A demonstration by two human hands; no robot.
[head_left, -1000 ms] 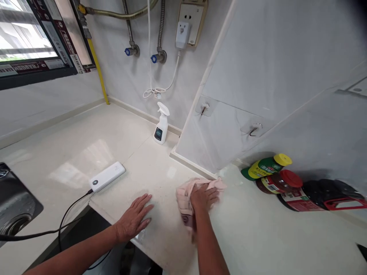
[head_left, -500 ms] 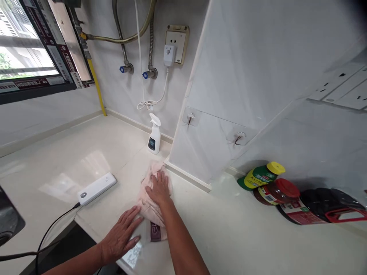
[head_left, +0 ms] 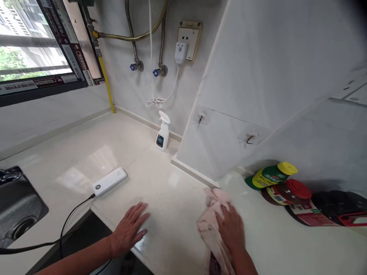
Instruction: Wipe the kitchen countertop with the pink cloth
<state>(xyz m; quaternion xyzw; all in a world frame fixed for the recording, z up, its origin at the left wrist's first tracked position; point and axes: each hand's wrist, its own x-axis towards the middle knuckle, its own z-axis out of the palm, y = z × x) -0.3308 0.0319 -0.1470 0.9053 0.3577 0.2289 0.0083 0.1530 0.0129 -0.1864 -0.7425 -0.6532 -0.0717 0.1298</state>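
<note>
A pale pink cloth point(head_left: 210, 223) lies bunched on the white countertop point(head_left: 177, 214), with a dark purple patch at its lower end. My right hand point(head_left: 231, 228) presses on the cloth and grips it, its fingers slightly smeared by motion. Flat on the counter near the front edge rests my left hand point(head_left: 129, 231), fingers spread and holding nothing. A white spray bottle point(head_left: 163, 133) stands upright by the wall, apart from both hands.
A white power bank point(head_left: 110, 181) with a black cable lies left, near a steel sink point(head_left: 21, 208). Along the right wall stand a green-yellow bottle point(head_left: 268, 176), a red-lidded jar point(head_left: 285, 192) and a dark jug point(head_left: 329, 208). Hooks point(head_left: 201, 116) stick to the wall.
My right hand has swept the cloth to the right and nearer to me, away from the wall corner. My left hand stays flat on the counter. The view has shifted slightly.
</note>
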